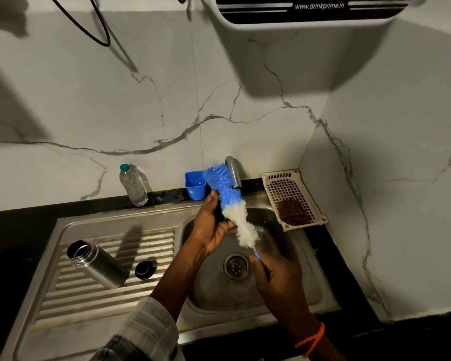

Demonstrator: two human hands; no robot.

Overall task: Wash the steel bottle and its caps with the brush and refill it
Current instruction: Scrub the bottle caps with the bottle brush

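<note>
Head view: the fingers of the right hand are seen curled round the blue handle of the bottle brush, which is held slanting up and away over the sink basin. The brush's white bristles are seen nearest that hand and its blue bristles farther up, ending just in front of the curved steel tap. The left hand is held against the brush's left side, palm turned toward the bristles, fingers loosely bent round a dark object that is mostly hidden; what it is cannot be told. An orange thread band is worn on the right wrist, and a pale checked sleeve covers the left forearm.

On the ribbed drainboard to the left of the basin, the steel bottle is found standing uncapped, its mouth open. Just beside it to the right a black cap is seen. On the dark surface behind the sink, a clear plastic bottle with a green cap, a blue plastic cup and a cream basket holding a brown scrubber are placed along the marble wall.
</note>
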